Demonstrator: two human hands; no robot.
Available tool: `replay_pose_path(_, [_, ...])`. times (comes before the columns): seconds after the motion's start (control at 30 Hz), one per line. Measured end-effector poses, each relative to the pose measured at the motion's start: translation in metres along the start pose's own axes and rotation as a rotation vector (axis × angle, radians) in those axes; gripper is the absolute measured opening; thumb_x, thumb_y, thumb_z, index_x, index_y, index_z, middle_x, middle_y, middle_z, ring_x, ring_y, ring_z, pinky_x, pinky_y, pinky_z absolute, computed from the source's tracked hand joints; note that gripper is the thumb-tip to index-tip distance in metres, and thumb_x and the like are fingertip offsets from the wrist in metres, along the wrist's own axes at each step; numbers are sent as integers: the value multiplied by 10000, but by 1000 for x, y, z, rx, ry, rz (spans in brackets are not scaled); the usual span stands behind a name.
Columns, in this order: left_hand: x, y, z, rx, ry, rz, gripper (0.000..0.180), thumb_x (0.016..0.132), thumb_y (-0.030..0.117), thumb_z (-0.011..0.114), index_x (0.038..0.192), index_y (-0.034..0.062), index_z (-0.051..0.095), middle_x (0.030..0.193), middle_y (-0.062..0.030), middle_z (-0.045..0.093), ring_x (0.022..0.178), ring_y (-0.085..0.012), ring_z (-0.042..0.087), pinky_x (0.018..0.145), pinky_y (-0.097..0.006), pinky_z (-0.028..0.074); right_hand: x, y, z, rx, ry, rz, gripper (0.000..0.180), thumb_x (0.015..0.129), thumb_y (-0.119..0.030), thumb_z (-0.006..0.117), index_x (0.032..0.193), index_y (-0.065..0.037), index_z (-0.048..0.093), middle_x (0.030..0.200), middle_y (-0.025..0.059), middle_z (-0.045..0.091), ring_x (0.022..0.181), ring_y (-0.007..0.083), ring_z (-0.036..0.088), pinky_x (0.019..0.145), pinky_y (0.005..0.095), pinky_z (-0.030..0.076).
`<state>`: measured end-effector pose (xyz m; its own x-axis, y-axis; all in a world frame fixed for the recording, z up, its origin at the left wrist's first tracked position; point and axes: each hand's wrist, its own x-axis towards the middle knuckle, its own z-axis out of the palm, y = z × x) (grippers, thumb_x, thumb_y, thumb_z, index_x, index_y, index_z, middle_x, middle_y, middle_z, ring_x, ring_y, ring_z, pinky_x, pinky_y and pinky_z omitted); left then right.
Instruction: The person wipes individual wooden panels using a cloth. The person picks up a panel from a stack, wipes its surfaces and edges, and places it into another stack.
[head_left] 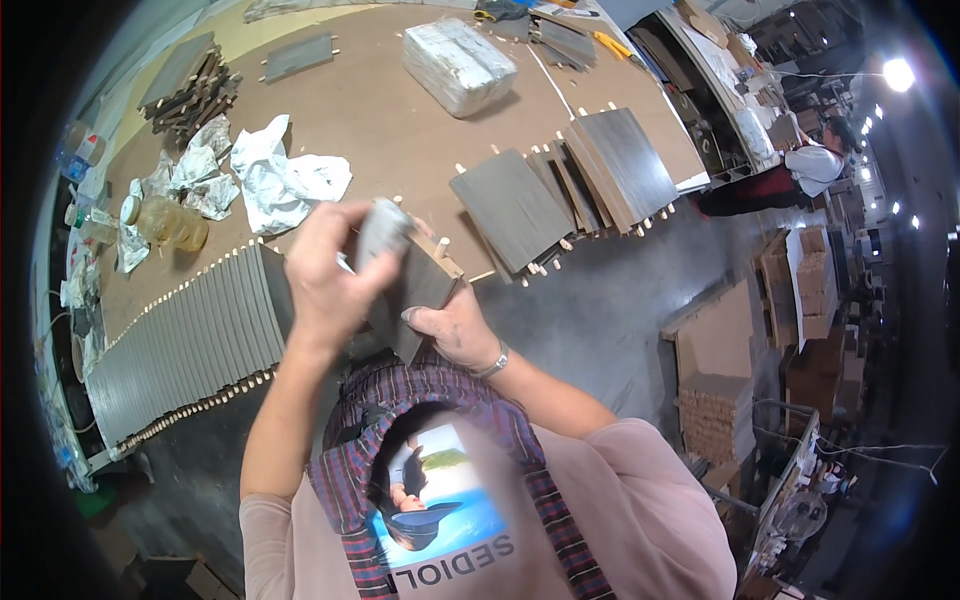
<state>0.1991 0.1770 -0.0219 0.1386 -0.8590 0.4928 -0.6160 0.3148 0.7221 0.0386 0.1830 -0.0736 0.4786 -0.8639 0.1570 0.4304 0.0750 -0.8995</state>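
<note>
My left hand (330, 275) is closed round a grey pad (384, 228), pressed near the upper edge of a dark grey wooden panel (425, 280). Light dowel pegs stick out of that panel's edge. From below and to the right, my right hand (455, 325) grips the panel, thumb on its face. The panel is tilted in front of my body, and my left hand partly covers it. To the left stands a long row of similar panels (190, 345) on edge, with pegs along both sides. More panels (515, 210) lean together to the right, by the table edge.
On the brown table (380, 130) are a wrapped white block (460, 68), crumpled white paper (280, 180), a jar of yellowish liquid (170, 220) and a pile of thin dark strips (195, 100). A person (810, 170) stands beyond, at right. Stacked boards (715, 415) stand at right.
</note>
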Motion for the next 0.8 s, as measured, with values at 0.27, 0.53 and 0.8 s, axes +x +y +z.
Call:
replay_pose_path(0.27, [-9,-6,-2,31,4,144,331,669,97,733,964,-19,639,846,-102,617,737,-206,618,659,-307,506,0,2,-4,75,9,47,919,723,-104,661,1505,-1,189,1472,100,357,1341,192,370,1130,334,270])
replay_pose_path(0.53, [-9,-26,-24,128,-22,150,367,669,57,708,1025,-6,649,945,-114,632,867,-259,616,732,-354,504,27,-24,-20,430,414,287,238,764,53,522,997,26,562,950,127,610,893,256,631,776,413,552])
replay_pose_path(0.8, [-34,8,-17,29,-414,357,454,571,61,732,1018,73,662,960,-70,616,839,-270,600,706,-373,527,45,-21,-51,357,508,335,135,725,28,568,856,4,549,790,90,580,744,226,601,711,402,532])
